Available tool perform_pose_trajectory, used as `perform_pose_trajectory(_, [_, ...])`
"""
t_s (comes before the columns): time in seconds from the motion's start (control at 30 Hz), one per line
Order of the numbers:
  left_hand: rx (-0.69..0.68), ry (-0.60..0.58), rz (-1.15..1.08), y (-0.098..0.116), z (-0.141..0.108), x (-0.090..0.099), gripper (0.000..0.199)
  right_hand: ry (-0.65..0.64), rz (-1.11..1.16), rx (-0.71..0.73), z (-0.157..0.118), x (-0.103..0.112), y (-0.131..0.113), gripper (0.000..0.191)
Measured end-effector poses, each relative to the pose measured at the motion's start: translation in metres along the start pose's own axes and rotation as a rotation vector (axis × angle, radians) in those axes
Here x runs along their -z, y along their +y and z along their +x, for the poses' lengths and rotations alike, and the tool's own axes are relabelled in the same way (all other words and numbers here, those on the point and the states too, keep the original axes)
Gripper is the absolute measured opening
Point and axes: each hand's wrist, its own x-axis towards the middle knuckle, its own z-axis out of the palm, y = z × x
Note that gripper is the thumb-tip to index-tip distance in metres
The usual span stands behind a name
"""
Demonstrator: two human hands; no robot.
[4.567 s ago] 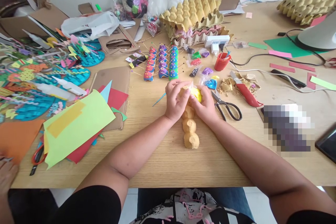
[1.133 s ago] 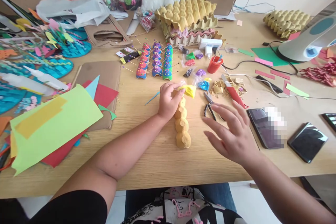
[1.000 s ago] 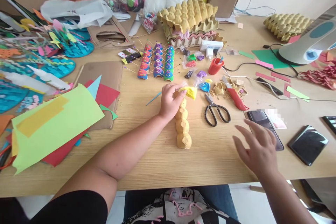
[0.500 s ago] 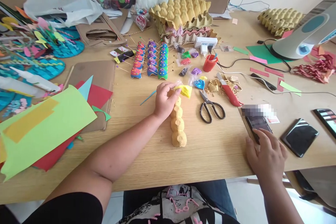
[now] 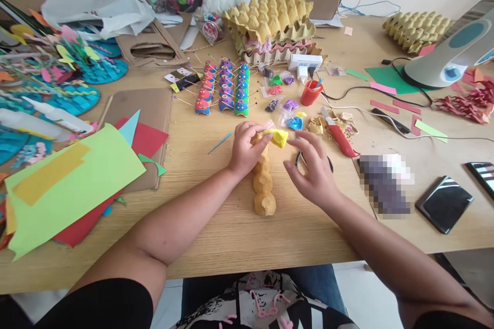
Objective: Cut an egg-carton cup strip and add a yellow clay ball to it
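Note:
Between thumb and fingers my left hand (image 5: 249, 149) pinches a yellow clay packet (image 5: 278, 138), above the far end of an egg-carton strip (image 5: 264, 190). That strip of bumps is unpainted and lies lengthwise in front of me. My right hand (image 5: 313, 168) is just right of the packet, thumb and fingers apart, holding nothing. It hovers over the scissors (image 5: 330, 164), hiding most of them. A thin blue stick (image 5: 219, 143) lies left of my left hand.
Three painted strips (image 5: 225, 87) with pins stand further back. Beyond are stacked egg trays (image 5: 266, 20). A red cup (image 5: 311, 93), clay packets and a red-handled knife (image 5: 342, 139) lie right of centre; phones (image 5: 444, 204) at right, coloured paper (image 5: 77, 185) at left.
My right hand has moved left from beside the phone to near the yellow packet, over the scissors. My left hand still holds the packet. The view has shifted slightly.

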Motion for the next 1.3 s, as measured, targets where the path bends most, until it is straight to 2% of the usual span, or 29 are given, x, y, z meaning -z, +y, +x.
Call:
perform_pose_trajectory(0.1, [0.003,-0.023,0.001,0.000,0.000,0.001,0.043,0.108,0.046,-0.009,0.021,-0.029,0.019,0.047])
perform_pose_trajectory(0.23, [0.001,-0.034,-0.015,0.001,0.001,0.001,0.040,0.137,0.063,-0.060,0.020,-0.045,0.037,0.055])
perform_pose_trajectory(0.4, [-0.117,-0.135,-0.001,0.008,0.002,0.003,0.029,0.066,0.067,-0.114,0.019,-0.047,0.043,0.056])
perform_pose_trajectory(0.53, [-0.178,-0.097,0.011,0.012,0.001,0.004,0.027,0.012,0.103,-0.140,0.024,-0.049,0.042,0.049])
perform_pose_trajectory(0.67, [-0.157,-0.084,0.092,0.012,0.001,0.005,0.033,0.072,0.141,-0.164,0.027,-0.051,0.039,0.045])
perform_pose_trajectory(0.77, [-0.158,-0.056,0.070,0.012,0.002,0.006,0.034,0.077,0.273,-0.249,0.028,-0.050,0.037,0.046])
perform_pose_trajectory(0.9, [-0.136,-0.049,0.050,0.011,0.002,0.006,0.037,-0.026,0.533,-0.386,0.028,-0.045,0.037,0.056])
perform_pose_trajectory(0.97, [-0.122,-0.063,0.062,0.011,0.002,0.006,0.039,-0.085,0.587,-0.407,0.029,-0.043,0.037,0.062])
perform_pose_trajectory(1.03, [-0.114,-0.068,0.070,0.009,0.002,0.006,0.041,-0.100,0.563,-0.374,0.030,-0.041,0.036,0.067])
perform_pose_trajectory(1.13, [-0.116,-0.027,0.032,0.008,0.002,0.004,0.044,-0.055,0.481,-0.308,0.031,-0.041,0.032,0.059])
perform_pose_trajectory(1.3, [-0.010,-0.019,-0.092,0.010,0.001,0.001,0.052,-0.017,0.452,-0.340,0.030,-0.043,0.030,0.053])
